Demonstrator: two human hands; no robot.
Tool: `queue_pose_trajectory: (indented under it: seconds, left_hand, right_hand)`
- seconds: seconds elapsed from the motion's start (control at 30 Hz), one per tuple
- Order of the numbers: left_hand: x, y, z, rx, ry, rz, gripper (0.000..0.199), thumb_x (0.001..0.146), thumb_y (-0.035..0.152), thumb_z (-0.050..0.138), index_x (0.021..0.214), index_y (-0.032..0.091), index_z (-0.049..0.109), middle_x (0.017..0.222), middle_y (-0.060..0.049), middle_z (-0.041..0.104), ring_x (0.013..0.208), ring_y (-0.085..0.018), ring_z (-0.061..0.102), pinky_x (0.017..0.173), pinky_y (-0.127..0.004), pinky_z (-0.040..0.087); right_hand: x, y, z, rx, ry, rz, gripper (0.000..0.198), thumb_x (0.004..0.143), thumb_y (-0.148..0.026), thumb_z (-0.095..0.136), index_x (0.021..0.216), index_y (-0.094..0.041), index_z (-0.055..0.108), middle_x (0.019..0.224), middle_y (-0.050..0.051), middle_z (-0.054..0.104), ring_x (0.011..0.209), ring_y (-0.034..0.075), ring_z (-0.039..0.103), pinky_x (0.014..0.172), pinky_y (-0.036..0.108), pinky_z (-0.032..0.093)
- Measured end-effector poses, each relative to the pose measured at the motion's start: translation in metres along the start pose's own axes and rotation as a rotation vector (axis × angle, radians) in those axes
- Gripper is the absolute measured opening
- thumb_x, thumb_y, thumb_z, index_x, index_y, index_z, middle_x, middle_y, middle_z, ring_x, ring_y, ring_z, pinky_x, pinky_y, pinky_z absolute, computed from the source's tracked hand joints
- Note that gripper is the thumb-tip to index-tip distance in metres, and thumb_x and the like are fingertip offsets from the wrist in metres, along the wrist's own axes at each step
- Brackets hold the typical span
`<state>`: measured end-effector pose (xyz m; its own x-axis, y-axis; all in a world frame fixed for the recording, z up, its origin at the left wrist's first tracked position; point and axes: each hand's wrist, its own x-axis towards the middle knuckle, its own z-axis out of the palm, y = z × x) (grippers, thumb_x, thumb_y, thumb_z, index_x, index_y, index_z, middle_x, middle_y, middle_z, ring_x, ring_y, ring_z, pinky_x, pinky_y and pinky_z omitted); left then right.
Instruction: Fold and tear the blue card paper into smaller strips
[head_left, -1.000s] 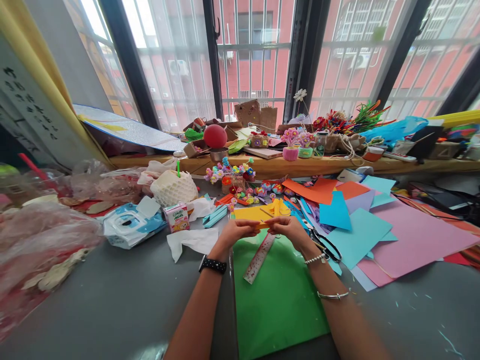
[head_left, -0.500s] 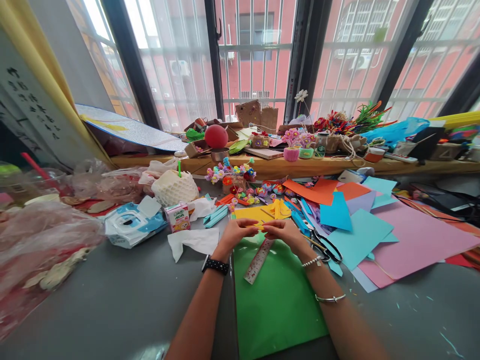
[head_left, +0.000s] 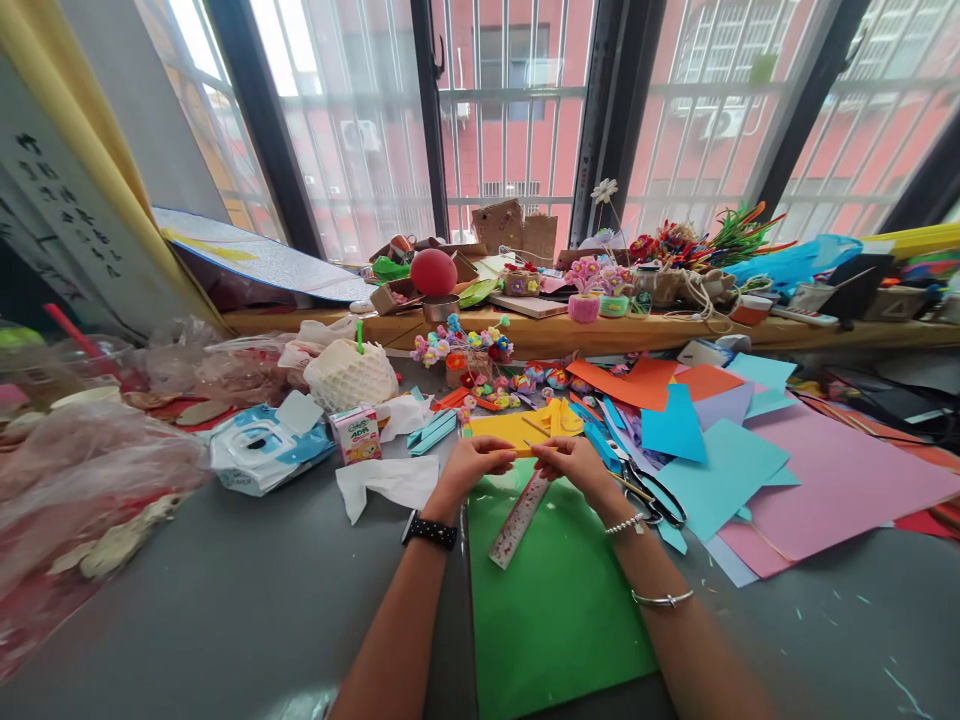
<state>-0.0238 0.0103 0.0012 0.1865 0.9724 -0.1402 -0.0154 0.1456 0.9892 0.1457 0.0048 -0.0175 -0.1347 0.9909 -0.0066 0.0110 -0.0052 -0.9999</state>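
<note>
My left hand (head_left: 477,464) and my right hand (head_left: 576,466) face each other over the far end of a green sheet (head_left: 562,610). Both are closed in a pinch, with a small yellow paper strip (head_left: 523,453) between their fingertips; the fingers partly cover it. Just beyond lies yellow paper (head_left: 496,428), with more yellow strips (head_left: 559,415) on its right. A white patterned ruler (head_left: 517,524) rests slanted on the green sheet, its far end near my right fingers. Black-handled scissors (head_left: 660,497) lie to the right of my right wrist.
Blue, pink and orange paper sheets (head_left: 727,465) spread over the right side. Left of my hands are a tissue (head_left: 390,484), a wet-wipes pack (head_left: 266,450), a small carton (head_left: 356,437) and a netted coconut (head_left: 351,375). Craft flowers (head_left: 465,350) stand behind, below a crowded windowsill (head_left: 315,326).
My fingertips have moved slightly apart, and my right hand has shifted a little to the right. More of the yellow strip shows between them.
</note>
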Motion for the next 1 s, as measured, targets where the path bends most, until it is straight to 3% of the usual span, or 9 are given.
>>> queue_pose_trajectory:
  seconds: [0.27, 0.4, 0.6, 0.77, 0.9, 1.0]
  left_hand:
    - [0.0016, -0.0021, -0.0019, 0.004, -0.021, 0.032, 0.028, 0.048, 0.026, 0.074, 0.07, 0.011, 0.064, 0.055, 0.0, 0.06, 0.048, -0.007, 0.054, 0.054, -0.019, 0.044]
    - [-0.0004, -0.0001, -0.0036, -0.019, -0.003, 0.007, 0.027, 0.05, 0.025, 0.073, 0.072, 0.012, 0.064, 0.055, 0.001, 0.059, 0.049, -0.007, 0.054, 0.055, -0.019, 0.044]
    - [-0.0021, 0.0029, -0.0037, -0.048, -0.01, -0.016, 0.021, 0.051, 0.021, 0.071, 0.069, 0.012, 0.064, 0.054, 0.002, 0.057, 0.047, -0.005, 0.051, 0.053, -0.017, 0.042]
    - [-0.0023, 0.0032, -0.0047, -0.09, 0.025, -0.052, 0.018, 0.054, 0.02, 0.069, 0.068, 0.012, 0.063, 0.053, 0.003, 0.054, 0.045, -0.003, 0.048, 0.05, -0.016, 0.04]
    - [-0.001, 0.0016, -0.0039, -0.107, 0.036, -0.061, 0.019, 0.054, 0.022, 0.07, 0.067, 0.011, 0.062, 0.054, 0.002, 0.055, 0.045, -0.004, 0.048, 0.049, -0.016, 0.04]
    - [0.0011, 0.0004, -0.0029, -0.112, 0.036, -0.047, 0.024, 0.053, 0.026, 0.072, 0.066, 0.01, 0.061, 0.055, 0.001, 0.057, 0.047, -0.005, 0.05, 0.05, -0.017, 0.041]
  right_hand:
    - [-0.001, 0.0004, -0.0006, -0.016, -0.062, 0.045, 0.034, 0.056, -0.046, 0.066, 0.058, -0.012, 0.061, 0.051, 0.003, 0.062, 0.044, 0.009, 0.056, 0.045, 0.02, 0.046]
    - [0.001, 0.0025, -0.0012, 0.013, -0.017, -0.004, 0.033, 0.055, -0.043, 0.068, 0.065, -0.013, 0.061, 0.058, 0.002, 0.062, 0.05, 0.009, 0.058, 0.053, 0.021, 0.047]
    - [0.0007, 0.0032, -0.001, 0.02, -0.011, -0.007, 0.032, 0.058, -0.041, 0.066, 0.069, -0.012, 0.06, 0.06, 0.003, 0.062, 0.048, 0.009, 0.057, 0.051, 0.022, 0.047]
    - [-0.0031, -0.0013, 0.0019, -0.135, -0.042, -0.198, 0.035, 0.058, -0.037, 0.067, 0.085, -0.015, 0.062, 0.076, 0.004, 0.065, 0.064, 0.013, 0.061, 0.062, 0.027, 0.049]
    - [-0.0037, -0.0015, 0.0018, -0.202, -0.014, -0.21, 0.028, 0.064, -0.041, 0.061, 0.071, -0.014, 0.063, 0.059, 0.003, 0.063, 0.055, 0.014, 0.06, 0.056, 0.027, 0.048]
    - [-0.0031, -0.001, 0.0012, -0.185, 0.041, -0.214, 0.029, 0.065, -0.042, 0.06, 0.071, -0.014, 0.062, 0.054, 0.002, 0.062, 0.049, 0.013, 0.059, 0.052, 0.025, 0.047]
